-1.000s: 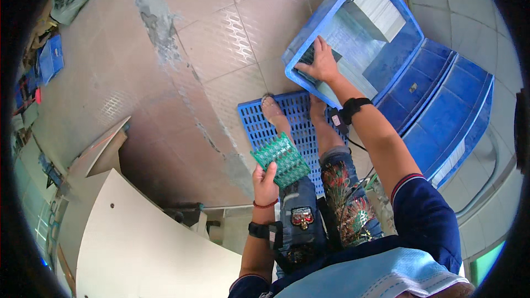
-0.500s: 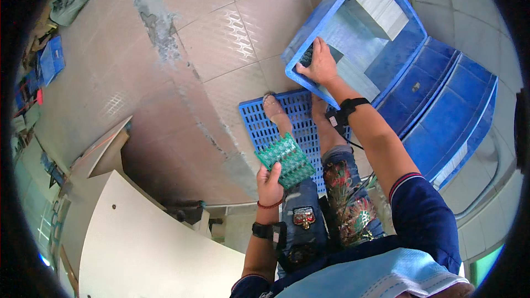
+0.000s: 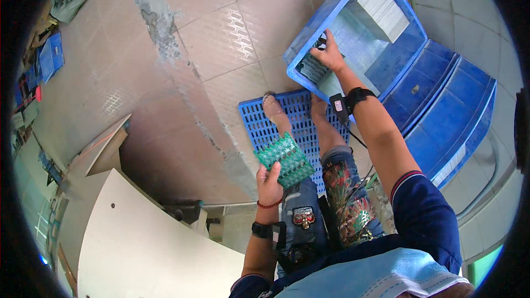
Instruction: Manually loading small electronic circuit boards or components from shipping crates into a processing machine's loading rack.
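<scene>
Green circuit boards (image 3: 286, 160), a fanned handful of panels, sit in the left hand (image 3: 269, 182), whose fingers are clamped on their near edge, thumb on top. This bundle hangs above the blue slatted pallet (image 3: 259, 127) on which both bare feet stand, and it lies well apart from the blue crate (image 3: 309, 33) beyond the pallet's far edge.

The right hand (image 3: 330, 55) reaches over the crate's near rim and down inside it. Its fingers are curled around the top of a row of dark green boards (image 3: 312, 67) standing on edge against the crate's near wall; whether they fully grip one board or only rest on the row cannot be told from this height. A black wrist strap with a small device (image 3: 346, 102) circles the right forearm just outside the crate's rim.

Deeper in the crate, against its far corner, a stack of pale grey sheets (image 3: 381, 8) stands. To the right of the crate, a pile of empty dark blue trays (image 3: 452, 110) rests on the tiled floor (image 3: 210, 38). On the far side of the pallet from the crate, toward the person's left, a pale curved worktop (image 3: 143, 243) fills the lower corner. The left wrist carries a red thread band and a black watch.
</scene>
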`<act>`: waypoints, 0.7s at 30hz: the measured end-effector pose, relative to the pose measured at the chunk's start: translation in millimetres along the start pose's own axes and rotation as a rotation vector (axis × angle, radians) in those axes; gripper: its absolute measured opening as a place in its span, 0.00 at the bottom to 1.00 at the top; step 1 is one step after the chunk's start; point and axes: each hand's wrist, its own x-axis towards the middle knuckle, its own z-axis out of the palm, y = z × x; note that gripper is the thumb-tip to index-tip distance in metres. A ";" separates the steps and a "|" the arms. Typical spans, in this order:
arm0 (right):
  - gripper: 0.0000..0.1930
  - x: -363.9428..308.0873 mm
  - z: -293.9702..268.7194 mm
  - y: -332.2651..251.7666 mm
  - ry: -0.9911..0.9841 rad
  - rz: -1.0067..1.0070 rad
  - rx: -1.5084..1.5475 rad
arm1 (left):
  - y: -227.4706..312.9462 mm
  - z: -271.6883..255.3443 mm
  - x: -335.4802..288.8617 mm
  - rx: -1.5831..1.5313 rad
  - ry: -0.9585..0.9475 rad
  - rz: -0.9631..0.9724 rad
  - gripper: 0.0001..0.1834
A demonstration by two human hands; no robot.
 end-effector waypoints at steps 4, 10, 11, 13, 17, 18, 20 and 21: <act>0.50 0.0 3.3 -10.9 -0.016 0.055 0.063 | 0.4 -2.8 -0.8 -0.045 0.002 -0.008 0.14; 0.46 3.4 -12.3 -6.6 -0.040 0.043 0.062 | -0.4 0.3 1.2 -0.040 -0.008 0.006 0.15; 0.45 3.9 -16.6 -3.8 -0.052 -0.042 -0.050 | -0.6 2.1 1.7 -0.031 -0.017 0.021 0.15; 0.43 2.7 -16.7 -10.9 -0.073 -0.128 -0.156 | 0.2 1.3 1.6 -0.021 -0.016 0.041 0.15; 0.40 -5.2 -23.1 -30.0 -0.147 -0.260 -0.390 | -2.4 -3.3 0.8 -0.034 0.007 0.029 0.15; 0.40 -6.7 -24.9 -31.6 -0.144 -0.310 -0.439 | -3.1 -3.2 1.1 -0.033 0.005 0.026 0.15; 0.39 -9.6 -25.3 -34.2 -0.154 -0.308 -0.429 | -4.4 -4.0 1.5 -0.043 0.006 0.018 0.15; 0.38 -11.1 -25.6 -33.3 -0.167 -0.305 -0.417 | -4.9 -3.8 1.5 -0.051 0.008 0.010 0.14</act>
